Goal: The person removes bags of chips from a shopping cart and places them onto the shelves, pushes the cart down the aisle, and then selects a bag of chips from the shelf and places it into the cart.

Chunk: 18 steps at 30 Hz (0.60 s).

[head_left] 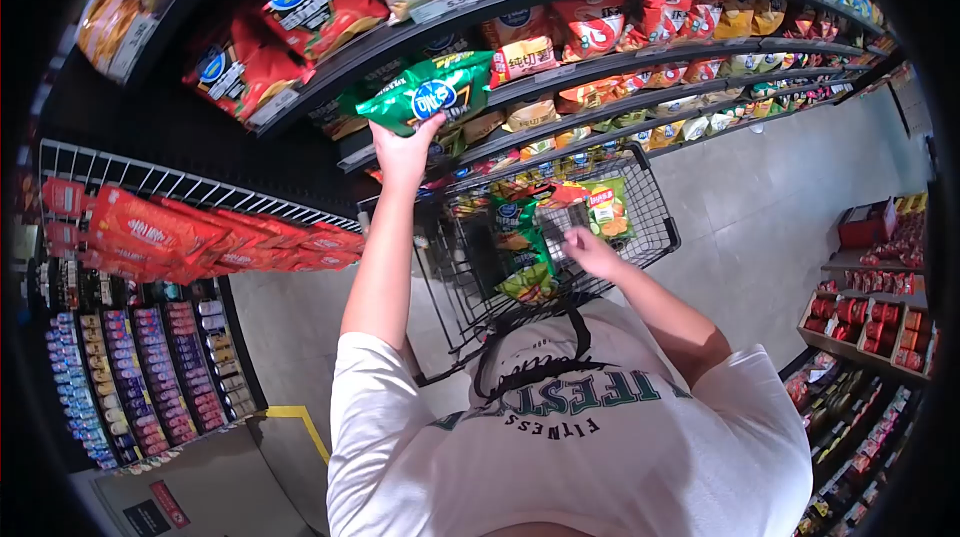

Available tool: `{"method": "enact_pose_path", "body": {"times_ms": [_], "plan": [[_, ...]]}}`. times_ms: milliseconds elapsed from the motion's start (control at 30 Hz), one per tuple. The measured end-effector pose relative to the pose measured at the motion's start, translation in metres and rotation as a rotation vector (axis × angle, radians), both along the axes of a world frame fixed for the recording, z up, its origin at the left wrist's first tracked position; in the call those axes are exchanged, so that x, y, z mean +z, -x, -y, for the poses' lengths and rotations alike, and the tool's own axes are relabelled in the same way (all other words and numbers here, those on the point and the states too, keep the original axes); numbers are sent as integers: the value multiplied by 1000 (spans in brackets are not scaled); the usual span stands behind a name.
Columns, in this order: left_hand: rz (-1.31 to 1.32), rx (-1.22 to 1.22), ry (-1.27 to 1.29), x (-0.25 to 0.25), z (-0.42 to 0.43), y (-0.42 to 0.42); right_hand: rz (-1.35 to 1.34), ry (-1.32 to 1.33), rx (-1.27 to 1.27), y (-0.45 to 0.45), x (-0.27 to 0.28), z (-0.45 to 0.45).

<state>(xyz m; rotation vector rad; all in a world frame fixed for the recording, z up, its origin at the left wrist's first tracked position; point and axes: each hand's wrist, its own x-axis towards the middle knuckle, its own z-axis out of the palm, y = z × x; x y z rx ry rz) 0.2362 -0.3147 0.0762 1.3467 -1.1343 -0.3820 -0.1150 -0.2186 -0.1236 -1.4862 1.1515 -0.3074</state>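
Note:
A green chip bag (415, 95) with a blue round logo is gripped in my left hand (404, 142), thumb on its lower front, at the edge of a snack shelf. My right hand (592, 252) is over the shopping cart, partly blurred, with its fingers bent around a dark flat thing that I cannot make out clearly. Inside the black wire cart (655, 222) lie a green bag (518, 237) and a yellow-green bag (606, 209), with other colourful packs.
Curved shelves (545, 77) of chip bags run across the top. Red packets (160, 227) fill a wire rack at left, above rows of small bottles or cans (135, 367). Boxes of red goods (865, 322) stand at right. Grey floor tiles (750, 237) show beyond the cart.

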Motion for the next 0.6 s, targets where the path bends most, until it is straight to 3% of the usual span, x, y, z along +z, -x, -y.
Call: {"method": "enact_pose_path", "body": {"times_ms": [167,200,300,333,433,467,600], "plan": [[88,132,-15,-30,63,13,-461,56,224,79,-88,-48],[91,119,-109,-32,70,12,-429,258,364,93,-88,-50],[86,100,-186,-46,88,8,-337,306,373,111,-84,-51],[95,84,-171,-52,95,6,-318,281,297,109,-72,-52],[130,136,-152,-92,118,-11,-424,29,444,101,-71,-34],[147,186,-247,-85,117,-3,-399,69,431,98,-75,-30],[167,169,-158,-115,127,-9,-378,111,377,105,-101,-28]]}}
